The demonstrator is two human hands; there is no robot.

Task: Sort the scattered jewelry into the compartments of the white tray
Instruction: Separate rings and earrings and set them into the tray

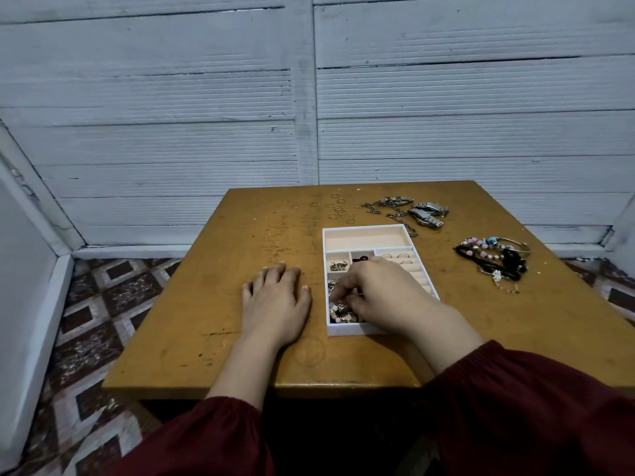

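Observation:
The white tray lies on the wooden table, its big far compartment bare. A small compartment holds small metal pieces; the ring slots hold rings. My right hand reaches into the tray's near left compartment, fingertips curled among beaded jewelry; whether they pinch a piece is hidden. My left hand rests flat on the table left of the tray, fingers apart, holding nothing. Loose gold rings, chains, watches and beaded bracelets lie scattered on the table.
A white panelled wall stands just behind the table's far edge. Patterned floor tiles show to the left and right. Dark red sleeves cover both forearms near the table's front edge.

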